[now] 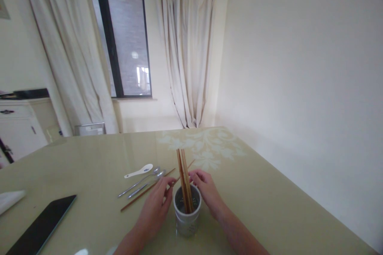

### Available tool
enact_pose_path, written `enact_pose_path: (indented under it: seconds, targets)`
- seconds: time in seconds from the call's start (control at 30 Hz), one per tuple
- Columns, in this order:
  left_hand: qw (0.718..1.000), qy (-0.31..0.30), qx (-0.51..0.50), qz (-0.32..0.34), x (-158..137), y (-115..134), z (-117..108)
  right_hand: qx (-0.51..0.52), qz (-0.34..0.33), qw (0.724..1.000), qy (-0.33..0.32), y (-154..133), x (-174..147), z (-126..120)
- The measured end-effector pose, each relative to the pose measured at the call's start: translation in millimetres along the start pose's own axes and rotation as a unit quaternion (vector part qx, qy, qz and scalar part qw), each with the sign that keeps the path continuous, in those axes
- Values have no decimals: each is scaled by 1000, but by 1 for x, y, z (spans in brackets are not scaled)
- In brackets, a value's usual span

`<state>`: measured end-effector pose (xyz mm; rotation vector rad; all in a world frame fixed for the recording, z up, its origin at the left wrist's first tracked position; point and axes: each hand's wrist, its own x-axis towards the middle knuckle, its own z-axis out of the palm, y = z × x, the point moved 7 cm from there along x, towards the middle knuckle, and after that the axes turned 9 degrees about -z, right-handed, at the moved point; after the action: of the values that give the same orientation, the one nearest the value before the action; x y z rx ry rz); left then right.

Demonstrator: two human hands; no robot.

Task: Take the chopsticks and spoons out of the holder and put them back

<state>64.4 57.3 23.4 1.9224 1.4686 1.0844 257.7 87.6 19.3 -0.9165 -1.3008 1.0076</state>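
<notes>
A grey-white perforated utensil holder (187, 225) stands on the table between my hands. Several wooden chopsticks (184, 175) rise from it, nearly upright. My left hand (157, 203) is closed at the holder's left side, its fingertips on the near end of a loose brown chopstick (190, 163) that slants away behind the upright ones. Just right of the holder's rim, my right hand (207, 187) has its fingers curled in close to the upright chopsticks; what its fingertips grip is hidden. Left of my left hand lie another chopstick (136, 199), two metal spoons (140, 183) and a white spoon (140, 171).
A dark tablet-like slab (43, 225) lies at the table's left front, with a white object (11, 200) beyond it. The pale green table (269, 207) reaches the wall on the right. Curtains (191, 48) and a window (128, 44) are behind it, a white cabinet (20, 127) at far left.
</notes>
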Motion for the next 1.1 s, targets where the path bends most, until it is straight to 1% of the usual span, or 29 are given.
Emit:
enact_pose_path:
  seconds: [0.13,0.2,0.23,0.3,0.37,0.43,0.5,0.57,0.63,0.7,0.77,0.83,0.97,1.03,1.1]
  targets:
    - [998,-54,-38,-1,-3,7,8,63,39,996,-55,6,-6,14]
    - [997,-58,-51,-2,-3,7,8,80,37,995,-47,5,-5,15]
    - [997,-45,-55,3,-2,8,6,78,27,996,-27,2,-4,12]
    - [998,8,-55,16,-1,8,-2,68,-3,997,35,-4,1,-2]
    - [996,68,-53,21,-1,9,-12,69,-39,991,107,-13,7,-23]
    - [994,93,-60,13,-2,9,-17,82,-74,978,177,-23,12,-48]
    - [993,87,-75,8,-4,12,-18,98,-111,957,250,-33,14,-75]
    - [994,65,-90,10,-6,16,-16,118,-146,932,309,-43,14,-97]
    - [994,36,-99,14,-9,19,-11,140,-170,917,332,-51,13,-109]
    - [995,14,-101,15,-11,20,-6,162,-176,919,312,-57,13,-107]
    - [995,4,-101,9,-13,19,-3,175,-165,933,268,-61,13,-94]
    - [995,1,-103,-3,-14,17,-3,165,-155,949,220,-65,11,-77]
    - [995,-9,-102,-19,-14,18,-3,71,-157,977,124,-72,4,-43]
    - [995,-8,-102,-16,-13,19,-3,28,-152,984,84,-72,1,-31]
    - [994,-7,-108,-8,-12,21,-4,4,-140,988,58,-68,0,-22]
